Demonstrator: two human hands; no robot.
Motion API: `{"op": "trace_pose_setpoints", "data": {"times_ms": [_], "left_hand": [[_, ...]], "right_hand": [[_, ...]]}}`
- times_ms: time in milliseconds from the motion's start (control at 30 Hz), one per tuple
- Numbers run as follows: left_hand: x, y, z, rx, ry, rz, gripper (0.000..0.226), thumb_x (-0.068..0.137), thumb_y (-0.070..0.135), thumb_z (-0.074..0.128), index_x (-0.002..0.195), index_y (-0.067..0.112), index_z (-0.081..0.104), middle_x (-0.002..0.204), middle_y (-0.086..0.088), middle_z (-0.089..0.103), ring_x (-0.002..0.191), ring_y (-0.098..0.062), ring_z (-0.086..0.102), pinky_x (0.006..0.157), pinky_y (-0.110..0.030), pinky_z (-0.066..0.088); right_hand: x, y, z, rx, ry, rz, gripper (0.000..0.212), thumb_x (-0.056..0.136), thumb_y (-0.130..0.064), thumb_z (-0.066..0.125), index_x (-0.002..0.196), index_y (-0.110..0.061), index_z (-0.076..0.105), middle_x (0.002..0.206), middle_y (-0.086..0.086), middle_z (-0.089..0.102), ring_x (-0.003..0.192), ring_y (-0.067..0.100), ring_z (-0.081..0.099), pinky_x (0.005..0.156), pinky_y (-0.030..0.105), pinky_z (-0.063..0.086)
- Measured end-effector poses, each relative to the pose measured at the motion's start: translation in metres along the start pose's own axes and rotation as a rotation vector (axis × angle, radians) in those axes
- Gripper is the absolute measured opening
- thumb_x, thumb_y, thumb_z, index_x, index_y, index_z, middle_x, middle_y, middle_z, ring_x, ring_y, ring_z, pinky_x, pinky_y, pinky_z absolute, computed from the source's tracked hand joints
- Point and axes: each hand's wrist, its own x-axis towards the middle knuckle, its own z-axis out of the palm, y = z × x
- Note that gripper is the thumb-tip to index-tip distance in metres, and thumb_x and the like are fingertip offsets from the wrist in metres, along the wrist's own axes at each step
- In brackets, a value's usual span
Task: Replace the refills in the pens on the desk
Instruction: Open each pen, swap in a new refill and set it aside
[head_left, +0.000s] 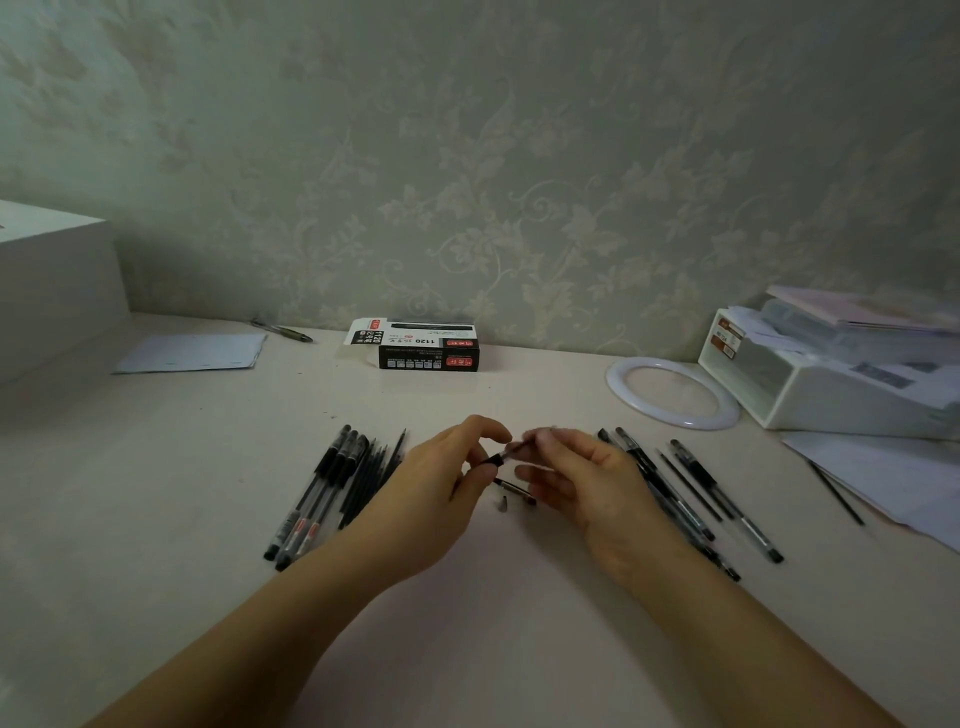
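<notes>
Both hands meet over the middle of the pale desk. My left hand and my right hand pinch the two ends of a dark pen piece held just above the surface. Under the hands lies a short pen part with a tiny cap-like bit beside it. A bunch of black gel pens and thin refills lies to the left. More pens lie fanned out to the right, partly hidden by my right wrist.
A black refill box stands open at the back centre. A white ring, a white organiser with papers and a loose refill are at the right. A paper sheet, a pen and a white box sit left.
</notes>
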Motion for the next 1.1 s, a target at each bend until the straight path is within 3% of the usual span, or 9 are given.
{"op": "trace_pose_setpoints", "data": {"times_ms": [167, 233, 300, 400, 533, 733, 900, 1100], "left_hand": [[0.000, -0.003, -0.002, 0.045, 0.045, -0.019, 0.023, 0.099, 0.019, 0.047, 0.119, 0.029, 0.051, 0.091, 0.013, 0.055, 0.072, 0.009, 0.051, 0.065, -0.005, 0.039], [0.001, -0.005, -0.002, 0.082, 0.072, -0.025, 0.022, 0.099, 0.018, 0.047, 0.119, 0.026, 0.052, 0.090, 0.013, 0.054, 0.071, 0.004, 0.052, 0.064, -0.007, 0.040], [0.001, -0.007, -0.002, 0.129, 0.086, -0.036, 0.022, 0.099, 0.019, 0.047, 0.119, 0.025, 0.051, 0.091, 0.012, 0.055, 0.072, 0.000, 0.053, 0.062, -0.010, 0.041], [0.001, -0.010, -0.002, 0.167, 0.088, -0.054, 0.021, 0.099, 0.020, 0.047, 0.119, 0.026, 0.051, 0.092, 0.013, 0.054, 0.075, -0.001, 0.052, 0.062, -0.009, 0.038], [0.001, -0.012, -0.001, 0.201, 0.090, -0.055, 0.018, 0.099, 0.020, 0.047, 0.115, 0.025, 0.054, 0.095, 0.012, 0.055, 0.074, 0.002, 0.051, 0.060, -0.008, 0.037], [0.002, -0.017, -0.001, 0.211, 0.096, -0.083, 0.017, 0.098, 0.020, 0.047, 0.113, 0.025, 0.054, 0.095, 0.013, 0.053, 0.075, 0.003, 0.050, 0.065, -0.008, 0.037], [0.002, -0.017, -0.001, 0.217, 0.099, -0.116, 0.017, 0.099, 0.019, 0.047, 0.113, 0.024, 0.054, 0.096, 0.010, 0.055, 0.078, -0.004, 0.051, 0.073, -0.021, 0.046], [0.002, -0.019, -0.014, 0.316, 0.259, -0.263, 0.019, 0.095, 0.027, 0.053, 0.112, 0.021, 0.057, 0.106, 0.004, 0.062, 0.081, -0.007, 0.047, 0.070, -0.022, 0.037]], "right_hand": [[0.010, -0.018, -0.023, 0.168, 0.391, -0.211, 0.016, 0.104, -0.020, 0.045, 0.097, -0.013, 0.056, 0.086, 0.002, 0.077, 0.072, 0.013, 0.071, 0.068, 0.025, 0.056], [0.013, -0.025, -0.039, 0.030, 0.507, -0.319, 0.014, 0.103, -0.021, 0.048, 0.096, -0.017, 0.060, 0.073, -0.005, 0.073, 0.066, 0.008, 0.067, 0.066, 0.025, 0.053], [0.016, -0.029, -0.055, -0.271, 0.555, -0.387, 0.013, 0.099, -0.025, 0.055, 0.092, -0.022, 0.065, 0.070, -0.009, 0.069, 0.063, 0.006, 0.062, 0.066, 0.029, 0.052], [0.018, -0.030, -0.076, -0.760, 0.545, -0.410, 0.008, 0.093, -0.024, 0.064, 0.089, -0.020, 0.070, 0.077, -0.007, 0.069, 0.071, 0.012, 0.065, 0.069, 0.035, 0.055], [0.019, -0.016, -0.089, -1.096, 0.546, -0.327, 0.007, 0.090, -0.011, 0.066, 0.089, -0.010, 0.073, 0.083, 0.006, 0.072, 0.076, 0.022, 0.065, 0.071, 0.029, 0.050], [0.020, -0.009, -0.092, -1.216, 0.548, -0.235, 0.012, 0.091, -0.009, 0.064, 0.091, -0.004, 0.074, 0.084, 0.011, 0.073, 0.082, 0.028, 0.066, 0.075, 0.034, 0.053], [0.019, -0.010, -0.092, -1.258, 0.536, -0.221, 0.016, 0.092, -0.010, 0.061, 0.086, 0.000, 0.073, 0.081, 0.013, 0.072, 0.078, 0.029, 0.066, 0.074, 0.040, 0.056], [0.015, -0.017, -0.072, -1.203, 0.486, -0.440, 0.013, 0.093, -0.014, 0.063, 0.099, -0.011, 0.073, 0.097, 0.007, 0.069, 0.078, 0.022, 0.065, 0.074, 0.040, 0.056]]}}
